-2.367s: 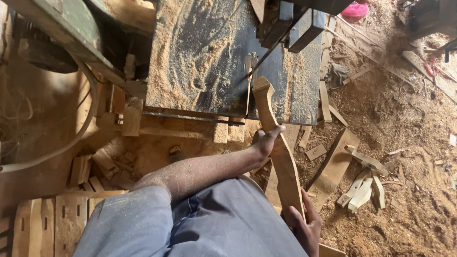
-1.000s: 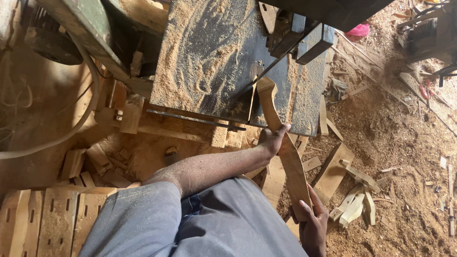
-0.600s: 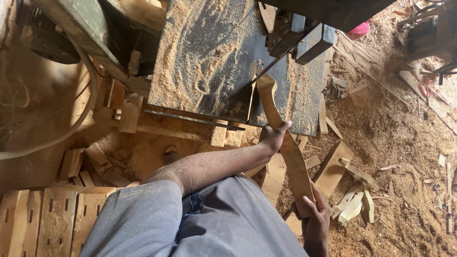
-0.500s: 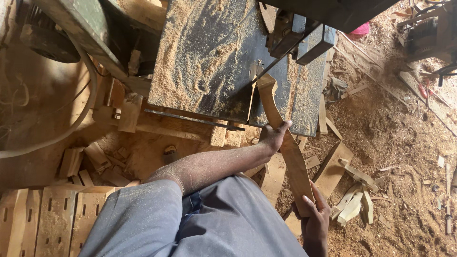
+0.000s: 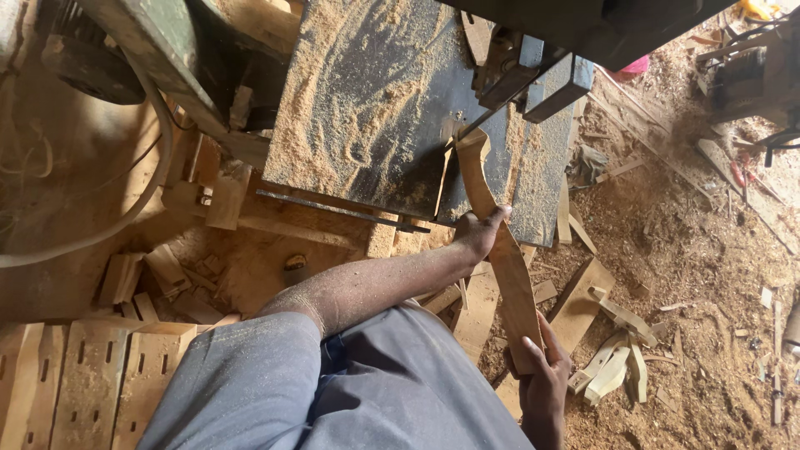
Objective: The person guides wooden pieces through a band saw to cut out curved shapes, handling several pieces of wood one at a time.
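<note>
A long curved wooden piece [image 5: 504, 267] lies with its far end on the dark saw table [image 5: 367, 108], which is thick with sawdust. That far end meets the thin blade [image 5: 461, 137] under the black guide block [image 5: 533, 71]. My left hand [image 5: 477, 235] grips the piece near the table's edge, thumb over its top. My right hand [image 5: 543, 379] holds the near end of the piece, below the table, above the floor.
Curved pale offcuts [image 5: 612, 362] and flat scraps lie on the sawdust floor at the right. Slotted wooden boards [image 5: 75, 375] are stacked at the lower left. The green machine frame [image 5: 158, 58] and a hose [image 5: 125, 217] stand at the left. Small blocks [image 5: 167, 271] sit under the table.
Both hands have pushed the curved piece a little farther onto the table toward the blade, and my right hand has moved up with its near end.
</note>
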